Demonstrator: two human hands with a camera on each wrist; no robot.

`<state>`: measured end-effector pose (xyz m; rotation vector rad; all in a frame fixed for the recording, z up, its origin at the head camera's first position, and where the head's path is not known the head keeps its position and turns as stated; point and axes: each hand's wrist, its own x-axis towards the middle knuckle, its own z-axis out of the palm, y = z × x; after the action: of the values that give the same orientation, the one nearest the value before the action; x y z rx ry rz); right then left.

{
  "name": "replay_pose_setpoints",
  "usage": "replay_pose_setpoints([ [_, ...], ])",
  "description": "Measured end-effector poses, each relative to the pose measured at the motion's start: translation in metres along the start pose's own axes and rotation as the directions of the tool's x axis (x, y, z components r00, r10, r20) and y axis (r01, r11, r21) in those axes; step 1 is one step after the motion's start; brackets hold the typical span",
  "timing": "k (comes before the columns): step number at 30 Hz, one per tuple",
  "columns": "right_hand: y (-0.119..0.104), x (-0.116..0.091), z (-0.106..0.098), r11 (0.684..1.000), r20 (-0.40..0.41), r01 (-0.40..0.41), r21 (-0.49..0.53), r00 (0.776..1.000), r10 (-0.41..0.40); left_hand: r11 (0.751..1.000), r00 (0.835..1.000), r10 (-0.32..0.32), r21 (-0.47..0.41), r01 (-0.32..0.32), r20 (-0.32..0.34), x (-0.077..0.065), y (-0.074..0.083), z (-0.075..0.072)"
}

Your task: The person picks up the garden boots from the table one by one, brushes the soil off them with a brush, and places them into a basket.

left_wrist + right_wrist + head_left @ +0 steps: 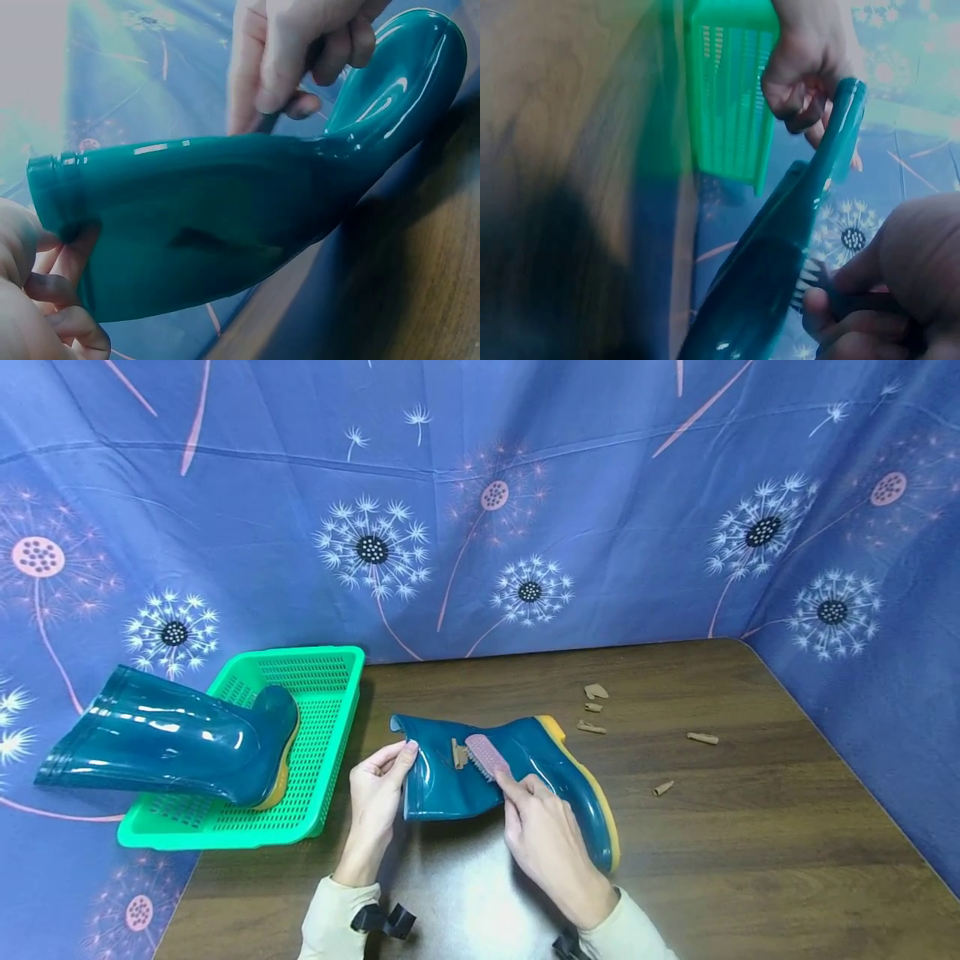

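A dark teal rain boot (450, 789) with a yellow sole lies on its side on the table. My left hand (378, 793) pinches the rim of its shaft between thumb and fingers, which the left wrist view shows at the boot's (187, 217) open end. In my right hand (547, 835) is a pink-backed brush (486, 753), gripped with the forefinger along its back. Its bristles touch the shaft, as the right wrist view also shows at the bristles (807, 281). Just left of the brush, a brown clay-like piece (459, 754) sits on the boot.
At the left, a green plastic basket (341, 768) holds a second teal boot (180, 735), its shaft jutting past the basket's edge. Several brown scraps lie right of the boot, among them a curled scrap (702, 738). A patterned blue cloth (615, 527) hangs behind the wooden table (795, 843).
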<state>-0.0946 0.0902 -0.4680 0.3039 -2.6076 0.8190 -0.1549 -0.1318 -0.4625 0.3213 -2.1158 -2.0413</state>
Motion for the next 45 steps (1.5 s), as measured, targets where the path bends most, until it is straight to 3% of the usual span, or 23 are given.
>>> replay_pose_setpoints([
  [5, -0.002, 0.002, -0.002, 0.996, -0.041, 0.008, 0.084, 0.999, -0.004, 1.000, 1.000, -0.016, -0.017, 0.016, -0.005, 0.001, 0.000, -0.001],
  [8, -0.004, 0.001, -0.002, 0.991, 0.003, 0.043, 0.126, 0.999, -0.044, 1.000, 1.000, -0.013, -0.018, 0.012, -0.006, 0.001, -0.001, -0.001],
  [13, 0.000, 0.000, 0.000, 0.999, 0.084, -0.009, 0.031, 0.996, 0.007, 1.000, 1.000, -0.005, -0.001, 0.005, 0.001, 0.001, -0.002, -0.001],
  [17, 0.003, 0.002, -0.001, 0.999, 0.044, -0.035, 0.002, 0.998, 0.035, 1.000, 1.000, -0.006, -0.006, 0.005, -0.006, 0.001, -0.002, -0.002],
  [20, 0.001, 0.001, -0.002, 0.997, 0.002, 0.007, 0.081, 1.000, -0.007, 1.000, 1.000, -0.009, -0.022, 0.009, -0.010, 0.002, -0.002, -0.002],
  [24, -0.004, -0.002, 0.001, 0.986, 0.024, 0.088, 0.145, 0.995, -0.092, 0.999, 1.000, -0.012, -0.030, 0.012, -0.006, 0.002, -0.002, -0.002],
  [28, 0.000, -0.003, 0.002, 0.994, 0.053, 0.090, 0.057, 0.994, -0.093, 1.000, 1.000, -0.013, -0.021, 0.013, -0.009, 0.001, -0.002, -0.002],
  [33, 0.006, -0.001, -0.002, 0.998, 0.033, -0.004, -0.063, 0.999, 0.006, 1.000, 1.000, -0.007, -0.022, 0.007, -0.001, 0.001, -0.001, -0.002],
  [36, 0.005, -0.001, -0.003, 0.999, 0.007, 0.000, -0.034, 1.000, 0.000, 1.000, 1.000, -0.006, -0.024, 0.006, -0.001, 0.001, -0.001, -0.002],
  [40, -0.003, -0.005, 0.001, 0.997, -0.004, 0.079, 0.015, 0.997, -0.079, 0.999, 1.000, -0.003, -0.041, 0.002, -0.004, 0.002, -0.001, -0.003],
  [45, -0.001, -0.007, 0.001, 0.998, 0.000, 0.027, -0.060, 1.000, -0.027, 0.999, 1.000, -0.006, -0.042, 0.005, -0.002, 0.002, -0.003, -0.003],
])
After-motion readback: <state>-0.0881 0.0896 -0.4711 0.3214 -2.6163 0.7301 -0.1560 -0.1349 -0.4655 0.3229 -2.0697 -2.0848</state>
